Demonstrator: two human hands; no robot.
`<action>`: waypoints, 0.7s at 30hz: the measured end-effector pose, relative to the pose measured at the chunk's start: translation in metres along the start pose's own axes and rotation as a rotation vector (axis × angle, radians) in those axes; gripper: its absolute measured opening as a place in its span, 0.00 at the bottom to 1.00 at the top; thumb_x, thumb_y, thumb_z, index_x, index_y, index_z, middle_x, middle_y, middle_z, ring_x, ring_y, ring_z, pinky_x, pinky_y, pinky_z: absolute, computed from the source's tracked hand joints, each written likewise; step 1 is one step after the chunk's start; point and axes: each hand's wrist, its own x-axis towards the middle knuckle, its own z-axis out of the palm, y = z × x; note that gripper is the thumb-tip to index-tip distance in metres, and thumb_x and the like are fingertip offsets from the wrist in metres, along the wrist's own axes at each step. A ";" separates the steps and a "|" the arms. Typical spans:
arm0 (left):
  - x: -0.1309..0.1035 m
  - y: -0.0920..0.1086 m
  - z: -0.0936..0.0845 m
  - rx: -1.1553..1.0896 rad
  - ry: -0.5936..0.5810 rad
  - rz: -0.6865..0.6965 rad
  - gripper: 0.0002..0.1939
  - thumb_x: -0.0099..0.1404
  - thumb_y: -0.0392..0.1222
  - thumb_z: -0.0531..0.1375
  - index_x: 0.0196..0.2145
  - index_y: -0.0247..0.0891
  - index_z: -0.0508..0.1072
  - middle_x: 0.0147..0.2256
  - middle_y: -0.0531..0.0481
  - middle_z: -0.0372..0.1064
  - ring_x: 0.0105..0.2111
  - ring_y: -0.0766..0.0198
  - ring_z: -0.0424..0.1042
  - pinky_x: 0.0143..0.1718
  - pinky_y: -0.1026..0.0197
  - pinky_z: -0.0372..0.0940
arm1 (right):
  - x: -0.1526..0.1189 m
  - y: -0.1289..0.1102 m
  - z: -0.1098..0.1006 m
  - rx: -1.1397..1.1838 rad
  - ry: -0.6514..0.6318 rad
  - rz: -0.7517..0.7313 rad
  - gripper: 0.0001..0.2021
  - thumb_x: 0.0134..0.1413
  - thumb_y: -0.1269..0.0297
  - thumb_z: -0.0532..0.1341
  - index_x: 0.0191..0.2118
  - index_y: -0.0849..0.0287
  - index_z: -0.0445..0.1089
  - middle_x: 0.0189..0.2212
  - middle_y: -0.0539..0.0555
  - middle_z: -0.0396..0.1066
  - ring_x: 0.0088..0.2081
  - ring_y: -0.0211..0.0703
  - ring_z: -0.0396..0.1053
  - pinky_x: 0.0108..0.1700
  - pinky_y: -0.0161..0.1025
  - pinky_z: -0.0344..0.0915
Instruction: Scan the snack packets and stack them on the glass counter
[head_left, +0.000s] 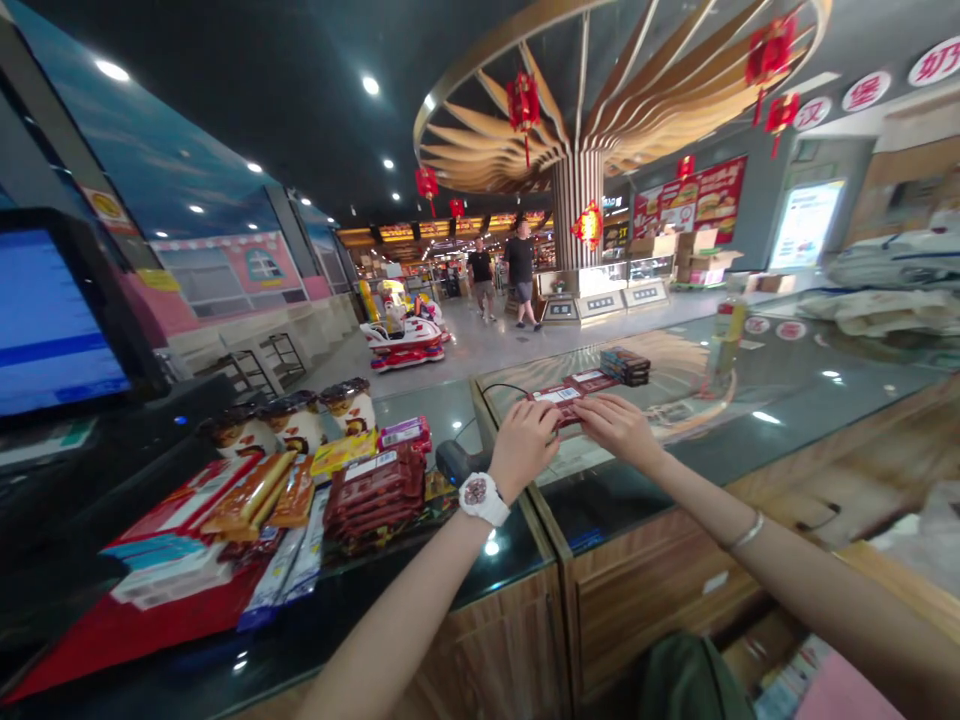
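Over the glass counter, my left hand (526, 445) and my right hand (619, 430) meet at a flat dark-red packet (559, 396) with a white label. Both hands have their fingers closed on its near edge, left and right; the thumbs are mostly hidden. Just behind it lies a similar dark-red packet (591, 379), and beyond that a small stack of dark packets (626, 364). Left of my left wrist, a pile of dark-red packets (375, 495) rests on the counter. A black device (456, 464) with a cable sits between that pile and my wrist.
Lidded cups (349, 407), a yellow packet (343, 454), a purple packet (403, 432), gold-wrapped bars (251, 495) and red boxes (184, 505) crowd the left counter. A monitor (60, 310) stands far left. A bottle (726, 335) is on the right. Two people walk in the hall beyond.
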 end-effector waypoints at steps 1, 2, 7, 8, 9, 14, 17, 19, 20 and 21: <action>0.006 0.005 0.007 0.026 -0.019 0.024 0.11 0.66 0.37 0.59 0.47 0.40 0.71 0.48 0.46 0.72 0.50 0.56 0.69 0.56 0.51 0.63 | -0.005 0.008 -0.001 -0.020 0.002 0.029 0.15 0.65 0.68 0.52 0.48 0.55 0.75 0.47 0.58 0.77 0.49 0.46 0.73 0.55 0.49 0.68; 0.012 0.009 0.014 0.053 -0.034 0.036 0.11 0.67 0.35 0.56 0.47 0.40 0.71 0.47 0.45 0.72 0.48 0.56 0.70 0.52 0.52 0.66 | -0.010 0.016 -0.003 -0.041 0.005 0.053 0.15 0.65 0.68 0.52 0.48 0.55 0.75 0.47 0.58 0.77 0.49 0.46 0.73 0.55 0.50 0.68; 0.044 0.030 0.041 0.086 -0.110 -0.078 0.14 0.71 0.35 0.49 0.47 0.40 0.73 0.44 0.43 0.73 0.43 0.56 0.74 0.39 0.58 0.69 | -0.019 0.050 -0.009 -0.231 0.001 0.156 0.13 0.63 0.68 0.54 0.43 0.57 0.77 0.43 0.59 0.77 0.44 0.48 0.71 0.50 0.47 0.66; 0.051 0.034 0.046 0.073 -0.137 -0.130 0.15 0.71 0.36 0.48 0.47 0.41 0.73 0.42 0.43 0.74 0.41 0.56 0.75 0.38 0.58 0.69 | -0.018 0.055 -0.010 -0.276 -0.014 0.188 0.13 0.63 0.68 0.54 0.43 0.57 0.77 0.41 0.59 0.77 0.43 0.49 0.71 0.48 0.47 0.65; 0.058 0.037 0.050 0.057 -0.160 -0.189 0.16 0.72 0.37 0.48 0.49 0.42 0.73 0.40 0.44 0.75 0.38 0.56 0.76 0.37 0.58 0.69 | -0.017 0.059 -0.010 -0.311 -0.037 0.223 0.13 0.63 0.67 0.55 0.43 0.57 0.77 0.40 0.59 0.77 0.42 0.49 0.71 0.47 0.46 0.64; 0.084 0.040 0.076 -0.122 -0.099 -0.418 0.19 0.71 0.40 0.50 0.57 0.46 0.69 0.41 0.44 0.78 0.40 0.55 0.78 0.40 0.56 0.70 | -0.005 0.078 -0.003 -0.358 -0.193 0.515 0.16 0.64 0.66 0.53 0.51 0.55 0.75 0.36 0.59 0.79 0.36 0.47 0.73 0.39 0.40 0.62; 0.096 0.034 0.093 -0.258 -0.021 -0.430 0.22 0.69 0.38 0.52 0.59 0.43 0.67 0.49 0.43 0.75 0.46 0.53 0.76 0.45 0.53 0.71 | 0.004 0.088 0.004 -0.358 -0.260 0.666 0.18 0.65 0.64 0.52 0.55 0.53 0.72 0.40 0.59 0.79 0.38 0.48 0.75 0.36 0.38 0.63; 0.101 0.028 0.104 -0.293 -0.007 -0.413 0.24 0.67 0.35 0.53 0.61 0.42 0.65 0.54 0.41 0.71 0.51 0.52 0.73 0.50 0.50 0.70 | 0.010 0.096 0.010 -0.342 -0.283 0.695 0.20 0.66 0.64 0.50 0.58 0.54 0.69 0.43 0.61 0.78 0.41 0.49 0.75 0.37 0.38 0.65; 0.104 0.025 0.110 -0.294 -0.013 -0.406 0.26 0.67 0.35 0.53 0.62 0.41 0.64 0.57 0.41 0.69 0.54 0.52 0.71 0.52 0.49 0.69 | 0.012 0.099 0.014 -0.331 -0.287 0.698 0.21 0.65 0.64 0.50 0.60 0.54 0.67 0.45 0.62 0.77 0.42 0.50 0.75 0.38 0.38 0.66; 0.106 0.022 0.115 -0.290 -0.025 -0.404 0.27 0.66 0.34 0.53 0.63 0.40 0.62 0.59 0.40 0.66 0.58 0.52 0.68 0.54 0.49 0.68 | 0.014 0.103 0.018 -0.316 -0.291 0.694 0.22 0.65 0.65 0.50 0.61 0.55 0.65 0.48 0.63 0.75 0.45 0.51 0.75 0.40 0.39 0.67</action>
